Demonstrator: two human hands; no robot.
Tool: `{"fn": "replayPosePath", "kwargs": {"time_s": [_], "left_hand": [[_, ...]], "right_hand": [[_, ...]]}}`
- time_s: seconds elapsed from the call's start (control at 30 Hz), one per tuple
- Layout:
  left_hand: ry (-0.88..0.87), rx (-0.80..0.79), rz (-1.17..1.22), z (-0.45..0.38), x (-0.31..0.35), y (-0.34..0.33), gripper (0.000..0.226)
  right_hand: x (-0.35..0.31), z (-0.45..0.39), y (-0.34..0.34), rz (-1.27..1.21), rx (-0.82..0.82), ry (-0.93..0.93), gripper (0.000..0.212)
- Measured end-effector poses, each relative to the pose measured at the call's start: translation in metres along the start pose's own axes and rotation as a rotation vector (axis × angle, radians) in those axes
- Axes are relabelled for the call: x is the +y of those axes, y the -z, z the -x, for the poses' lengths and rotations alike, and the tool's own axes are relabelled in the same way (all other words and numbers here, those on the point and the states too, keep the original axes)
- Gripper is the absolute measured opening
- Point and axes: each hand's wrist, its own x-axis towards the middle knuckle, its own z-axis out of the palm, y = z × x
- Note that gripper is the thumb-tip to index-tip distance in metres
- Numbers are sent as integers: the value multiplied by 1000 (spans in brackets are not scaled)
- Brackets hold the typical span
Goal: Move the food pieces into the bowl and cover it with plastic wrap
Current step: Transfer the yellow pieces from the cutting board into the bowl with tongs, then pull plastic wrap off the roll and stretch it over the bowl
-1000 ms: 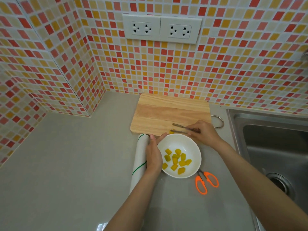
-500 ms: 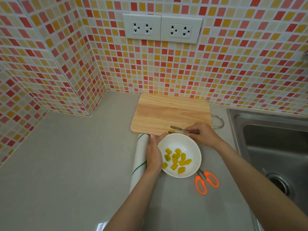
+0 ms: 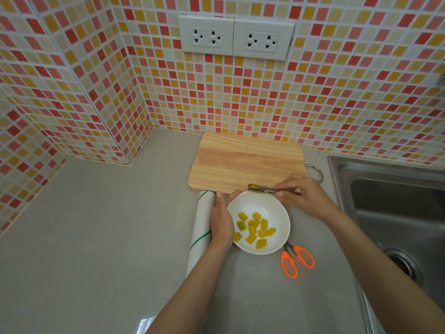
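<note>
A white bowl (image 3: 281,213) sits on the grey counter and holds several yellow food pieces (image 3: 255,229). My left hand (image 3: 222,218) rests against the bowl's left side, fingers around its rim. My right hand (image 3: 303,195) grips metal tongs (image 3: 267,189) over the bowl's far rim, at the near edge of the wooden cutting board (image 3: 245,162). The tongs' tips pinch one yellow piece (image 3: 253,187). A white roll of plastic wrap (image 3: 201,227) with a green stripe lies just left of my left hand.
Orange-handled scissors (image 3: 297,260) lie on the counter right of the bowl. A steel sink (image 3: 395,208) fills the right side. Mosaic-tiled walls with two sockets (image 3: 236,38) stand behind the board and to the left.
The tongs have closed on the last yellow piece at the board's near edge and lifted it toward the bowl's far rim. My left hand has stayed on the bowl.
</note>
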Motion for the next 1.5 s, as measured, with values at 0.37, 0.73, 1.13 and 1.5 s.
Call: {"fn": "replayPosePath", "kwargs": {"time_s": [0.37,0.73,1.13,1.5], "left_hand": [[1,-4,-3,-1,-2,0,63],[-24,-184,8,1,16,14,56],[-261,29,-691,43,4,151,34],[-230,-180,-910,70,-2,131,36]], "right_hand": [[6,9,8,50,74,-34,32],[41,-27,-34,370,311,-250,33],[-49,24,-46,172,593,41,36],[-107,107,-197,-450,19,-341,23]]}}
